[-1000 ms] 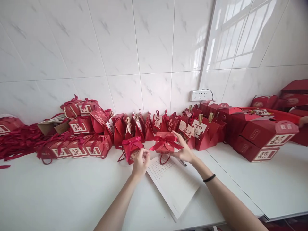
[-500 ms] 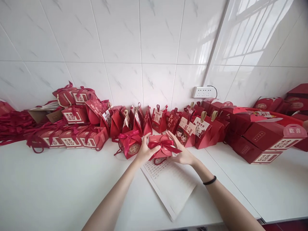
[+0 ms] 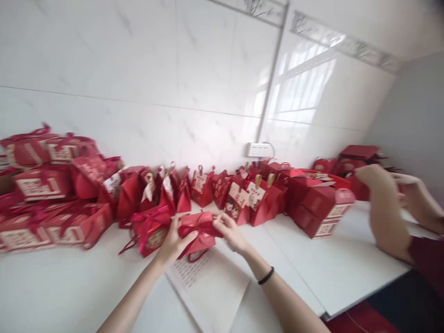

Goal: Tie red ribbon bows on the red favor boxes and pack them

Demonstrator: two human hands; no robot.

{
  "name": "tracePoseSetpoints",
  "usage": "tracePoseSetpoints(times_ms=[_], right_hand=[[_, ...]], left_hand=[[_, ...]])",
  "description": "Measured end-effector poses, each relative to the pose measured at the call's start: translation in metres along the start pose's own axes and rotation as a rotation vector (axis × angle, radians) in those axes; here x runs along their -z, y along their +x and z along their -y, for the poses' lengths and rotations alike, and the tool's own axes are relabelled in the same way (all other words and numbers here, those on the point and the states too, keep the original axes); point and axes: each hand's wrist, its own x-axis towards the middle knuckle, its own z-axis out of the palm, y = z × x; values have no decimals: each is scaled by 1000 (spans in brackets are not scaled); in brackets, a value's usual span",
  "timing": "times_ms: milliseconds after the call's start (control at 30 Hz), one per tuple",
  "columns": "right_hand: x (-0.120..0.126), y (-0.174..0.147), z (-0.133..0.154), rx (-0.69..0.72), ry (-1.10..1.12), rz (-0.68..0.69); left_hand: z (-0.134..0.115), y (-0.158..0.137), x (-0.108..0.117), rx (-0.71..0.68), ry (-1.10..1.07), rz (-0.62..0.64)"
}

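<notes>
A small red gift box (image 3: 201, 216) with a dark red ribbon bow (image 3: 199, 226) stands over the top end of a handwritten sheet (image 3: 215, 282). My left hand (image 3: 176, 241) grips its left side, thumb across the front by the bow. At the right side my right hand (image 3: 230, 232) has its fingers closed in a pinch on the ribbon's right end; blur hides the exact contact. A cord loop (image 3: 197, 256) hangs below the box front. Just left of my left hand sits another red gift box (image 3: 148, 233) with a brighter bow and a round gold emblem.
Red triangular gift bags (image 3: 201, 189) line the wall. Ribboned boxes (image 3: 45, 182) are stacked at left, larger red boxes (image 3: 321, 210) at right. A power strip (image 3: 259, 150) is on the wall. Another person's arm (image 3: 386, 217) reaches over the table (image 3: 350, 259) at far right.
The view has swung right, bringing another person's arms into sight. My right hand has gone from spread fingers beside the box to a pinch at the ribbon. My left hand keeps its hold.
</notes>
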Motion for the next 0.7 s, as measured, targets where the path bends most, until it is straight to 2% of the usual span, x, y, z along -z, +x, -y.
tracePoseSetpoints(times_ms=[100,200,433,600,700], right_hand=[[-3,4,5,-6,20,39],[-3,5,8,-56,13,-9],[-3,8,4,-87,-2,-36],[0,3,4,-147,54,-39],[3,-1,6,-205,96,-41]], left_hand=[[-5,3,0,57,75,-58],[-11,8,-2,92,143,-143],[-19,11,-2,196,95,-121],[-11,4,-8,111,-24,-146],[-1,0,-8,30,-74,-115]])
